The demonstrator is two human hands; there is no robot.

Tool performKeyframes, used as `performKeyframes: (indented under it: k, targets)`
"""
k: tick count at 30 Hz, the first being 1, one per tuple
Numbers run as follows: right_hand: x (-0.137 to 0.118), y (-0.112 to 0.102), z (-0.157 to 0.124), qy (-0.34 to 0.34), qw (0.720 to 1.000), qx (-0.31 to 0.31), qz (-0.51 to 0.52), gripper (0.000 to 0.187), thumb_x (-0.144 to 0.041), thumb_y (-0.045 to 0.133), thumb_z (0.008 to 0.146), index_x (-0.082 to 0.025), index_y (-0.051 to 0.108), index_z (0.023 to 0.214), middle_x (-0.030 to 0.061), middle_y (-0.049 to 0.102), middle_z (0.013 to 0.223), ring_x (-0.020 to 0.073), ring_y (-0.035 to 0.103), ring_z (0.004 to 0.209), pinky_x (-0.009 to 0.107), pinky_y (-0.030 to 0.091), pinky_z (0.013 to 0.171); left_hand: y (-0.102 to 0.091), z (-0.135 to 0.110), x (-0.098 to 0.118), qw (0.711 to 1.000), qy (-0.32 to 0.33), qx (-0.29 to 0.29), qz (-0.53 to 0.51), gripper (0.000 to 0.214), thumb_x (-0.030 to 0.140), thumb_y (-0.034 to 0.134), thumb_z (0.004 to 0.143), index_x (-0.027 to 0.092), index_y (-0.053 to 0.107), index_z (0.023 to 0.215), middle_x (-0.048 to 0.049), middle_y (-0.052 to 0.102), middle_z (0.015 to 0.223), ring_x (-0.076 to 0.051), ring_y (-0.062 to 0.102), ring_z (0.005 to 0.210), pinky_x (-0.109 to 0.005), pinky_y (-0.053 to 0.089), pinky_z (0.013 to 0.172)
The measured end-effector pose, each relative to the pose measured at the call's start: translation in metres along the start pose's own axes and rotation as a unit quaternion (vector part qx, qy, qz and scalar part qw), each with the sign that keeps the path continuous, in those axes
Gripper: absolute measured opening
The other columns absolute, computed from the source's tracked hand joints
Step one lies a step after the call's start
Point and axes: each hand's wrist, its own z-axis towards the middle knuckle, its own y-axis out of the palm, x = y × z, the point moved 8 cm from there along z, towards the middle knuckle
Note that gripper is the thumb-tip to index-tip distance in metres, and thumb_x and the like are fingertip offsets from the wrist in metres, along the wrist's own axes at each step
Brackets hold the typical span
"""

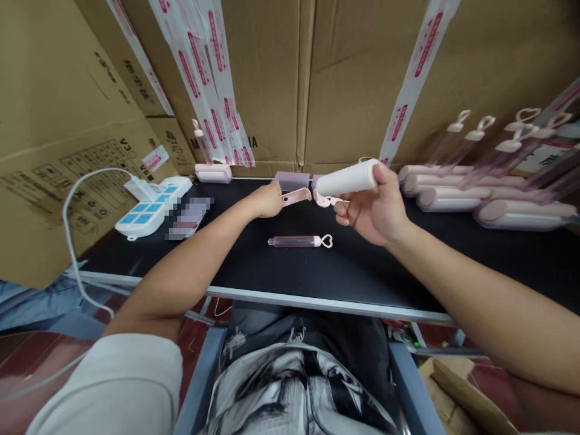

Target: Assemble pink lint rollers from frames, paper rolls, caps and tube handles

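In my right hand (379,208) is a white sticky-paper roll (347,179), the kind used on a lint roller, held tilted above the dark table. Pale pink plastic parts (322,199) show beneath its left end; whether my fingers touch them I cannot tell. My left hand (268,200) is closed on a flat pink plastic piece (296,197) with a small hole. Just behind it sits a translucent purple cover (292,180). A purple handle with a heart-shaped loop (296,241) lies on the table nearer to me, touched by neither hand.
Several pink lint rollers with upright handles (457,199) stand at the right. One more pink roller (212,173) stands at the back left, near a white power strip (154,208) with a plugged-in cable. Cardboard (272,78) walls the back. The table's front edge (290,296) is near my lap.
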Motion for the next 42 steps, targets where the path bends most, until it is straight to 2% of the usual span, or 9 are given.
performKeyframes:
  k: [3,6,9,12,17,22,31,36,42]
  targets:
    - [-0.003,0.005,-0.002,0.014,0.999,-0.033,0.017,0.078,-0.097,0.050,0.081,-0.025,0.069,0.105,0.0076,0.073,0.079,0.0193,0.056,0.054,0.032,0.042,0.045,-0.005,0.002,-0.005,0.984,-0.043,0.009,-0.172,0.035,0.057,0.056,0.100,0.023,0.063,0.102,-0.0082,0.072,0.071,-0.024,0.066,0.057,-0.038,0.054,0.058]
    - [-0.001,0.011,-0.004,0.048,0.996,-0.073,0.018,0.088,-0.101,0.043,0.081,-0.022,0.072,0.106,0.0129,0.079,0.084,0.0195,0.054,0.052,0.032,0.043,0.045,-0.013,0.002,0.013,0.930,0.004,0.020,-0.368,0.054,0.074,0.047,0.102,0.023,0.062,0.095,-0.0099,0.072,0.079,-0.023,0.071,0.065,-0.037,0.057,0.057]
    - [0.005,0.014,-0.005,0.083,0.991,-0.103,0.020,0.091,-0.100,0.043,0.083,-0.017,0.074,0.106,0.0167,0.081,0.087,0.0186,0.053,0.050,0.031,0.043,0.044,-0.026,-0.006,0.033,0.881,0.061,0.083,-0.462,0.070,0.084,0.034,0.101,0.020,0.064,0.102,-0.0108,0.075,0.086,-0.023,0.076,0.076,-0.037,0.062,0.064]
    - [0.014,0.017,-0.004,0.119,0.983,-0.136,0.022,0.094,-0.099,0.045,0.082,-0.014,0.075,0.109,0.0176,0.082,0.086,0.0174,0.052,0.047,0.030,0.042,0.042,-0.035,-0.020,0.052,0.873,0.109,0.133,-0.457,0.067,0.080,0.035,0.104,0.020,0.063,0.108,-0.0102,0.078,0.095,-0.021,0.077,0.081,-0.036,0.063,0.069]
    - [0.018,0.019,-0.004,0.137,0.978,-0.158,0.026,0.097,-0.099,0.042,0.083,-0.015,0.074,0.118,0.0149,0.082,0.084,0.0170,0.054,0.046,0.028,0.043,0.042,-0.031,-0.035,0.077,0.855,0.162,0.105,-0.481,0.057,0.078,0.051,0.100,0.021,0.057,0.100,-0.0054,0.075,0.091,-0.016,0.071,0.072,-0.028,0.058,0.060]
    - [0.022,0.019,-0.004,0.132,0.980,-0.146,0.014,0.090,-0.097,0.044,0.085,-0.016,0.074,0.111,0.0144,0.081,0.080,0.0197,0.058,0.045,0.031,0.047,0.042,-0.023,-0.038,0.080,0.856,0.156,0.115,-0.480,0.055,0.076,0.057,0.098,0.022,0.054,0.099,-0.0008,0.069,0.086,-0.012,0.066,0.071,-0.023,0.053,0.056]
    - [0.028,0.019,-0.005,0.153,0.976,-0.156,0.006,0.091,-0.101,0.045,0.081,-0.018,0.073,0.106,0.0131,0.079,0.079,0.0227,0.064,0.051,0.036,0.057,0.050,-0.023,-0.042,0.079,0.884,0.145,0.128,-0.426,0.052,0.075,0.049,0.102,0.023,0.051,0.098,0.0003,0.067,0.080,-0.013,0.064,0.068,-0.027,0.050,0.058]
    - [0.026,0.026,-0.011,0.147,0.977,-0.151,0.036,0.084,-0.096,0.051,0.083,-0.020,0.074,0.112,0.0130,0.079,0.090,0.0300,0.076,0.076,0.044,0.064,0.067,-0.021,-0.043,0.080,0.901,0.163,0.177,-0.362,0.054,0.076,0.042,0.105,0.023,0.051,0.103,-0.0045,0.071,0.095,-0.017,0.068,0.083,-0.032,0.055,0.071]
    - [0.013,0.025,-0.009,0.055,0.989,-0.121,0.070,0.064,-0.083,0.062,0.084,-0.025,0.074,0.109,0.0091,0.077,0.087,0.0337,0.076,0.088,0.046,0.064,0.068,-0.005,-0.048,0.097,0.888,0.257,0.192,-0.330,0.058,0.069,0.029,0.110,0.020,0.053,0.132,-0.0155,0.067,0.134,-0.023,0.068,0.121,-0.040,0.057,0.103]
